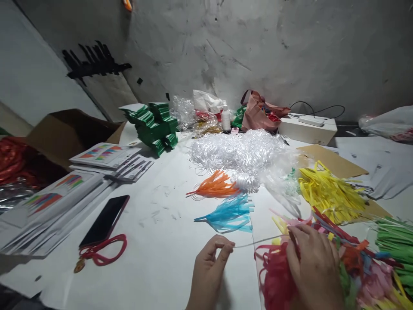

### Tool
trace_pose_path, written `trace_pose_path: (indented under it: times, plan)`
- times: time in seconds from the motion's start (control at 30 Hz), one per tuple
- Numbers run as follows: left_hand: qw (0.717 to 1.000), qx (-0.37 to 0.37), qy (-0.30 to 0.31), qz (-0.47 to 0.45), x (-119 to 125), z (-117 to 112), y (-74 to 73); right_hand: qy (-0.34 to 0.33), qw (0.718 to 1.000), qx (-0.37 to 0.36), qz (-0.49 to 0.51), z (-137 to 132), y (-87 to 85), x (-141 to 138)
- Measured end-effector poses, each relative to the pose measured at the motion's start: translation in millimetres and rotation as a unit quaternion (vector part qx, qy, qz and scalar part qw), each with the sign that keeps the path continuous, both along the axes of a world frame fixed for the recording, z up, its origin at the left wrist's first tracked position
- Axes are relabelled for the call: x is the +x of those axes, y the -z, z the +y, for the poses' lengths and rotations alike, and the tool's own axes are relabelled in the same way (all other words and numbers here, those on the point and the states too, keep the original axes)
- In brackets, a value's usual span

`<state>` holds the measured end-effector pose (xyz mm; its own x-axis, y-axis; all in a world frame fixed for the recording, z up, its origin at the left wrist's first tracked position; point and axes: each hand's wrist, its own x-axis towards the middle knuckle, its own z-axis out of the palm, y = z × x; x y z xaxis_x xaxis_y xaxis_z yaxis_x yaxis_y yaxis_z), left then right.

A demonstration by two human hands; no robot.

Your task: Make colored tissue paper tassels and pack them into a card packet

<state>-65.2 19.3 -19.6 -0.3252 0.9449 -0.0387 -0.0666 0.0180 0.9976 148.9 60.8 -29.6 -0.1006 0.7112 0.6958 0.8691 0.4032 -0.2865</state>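
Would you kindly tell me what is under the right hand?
Red strips beside the right hand appear to run under its thumb; whatever lies beneath the palm is covered.

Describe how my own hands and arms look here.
Both your left hand and your right hand are bare: no gloves, and no rings, bracelets or markings that I can make out. No sleeve shows on either arm; the bottom edge of the picture cuts both off, so anything worn further up can't be seen.
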Motion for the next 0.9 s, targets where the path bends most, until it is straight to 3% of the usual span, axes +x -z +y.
trace_pose_path:
  times: [0.03,0.13,0.2,0.3,0.43,0.53,0.7,0.77,0.83,0.9]
  plan:
    - [1.000,0.012,0.014,0.005,0.8,-1.3,1.0,-0.025,0.999,0.007,-0.021,1.4,-0.1,-3.8]
    - [0.993,0.068,0.085,0.054,-1.9,-1.8,2.8,-0.205,0.977,-0.055,-0.019,-6.3,2.5,-29.7]
    - [0.974,0.098,0.098,0.180,-14.8,5.2,4.3,-0.269,0.956,-0.115,0.025,-14.2,7.3,-47.5]
    - [0.914,0.098,0.027,0.393,-50.6,27.7,11.5,-0.275,0.943,-0.171,0.082,-18.1,15.6,-58.4]
    - [0.882,0.088,-0.009,0.464,-93.6,57.5,22.6,-0.292,0.929,-0.205,0.098,-14.5,22.4,-54.7]
    - [0.863,0.092,0.035,0.495,-100.8,61.1,16.4,-0.260,0.937,-0.191,0.136,-15.3,23.9,-54.6]
    - [0.838,0.128,0.161,0.505,-78.7,34.1,-15.6,-0.248,0.950,-0.137,0.132,-14.7,14.3,-59.2]
    - [0.855,0.152,0.196,0.456,-65.9,20.6,-25.3,-0.268,0.949,-0.117,0.114,-13.1,7.6,-61.3]
    - [0.918,0.131,0.190,0.322,-52.1,10.3,-29.2,-0.295,0.941,-0.114,0.125,-13.1,2.0,-63.8]
    - [0.978,0.055,0.161,0.119,-37.9,4.3,-27.9,-0.310,0.926,-0.142,0.160,-15.7,-1.0,-66.3]
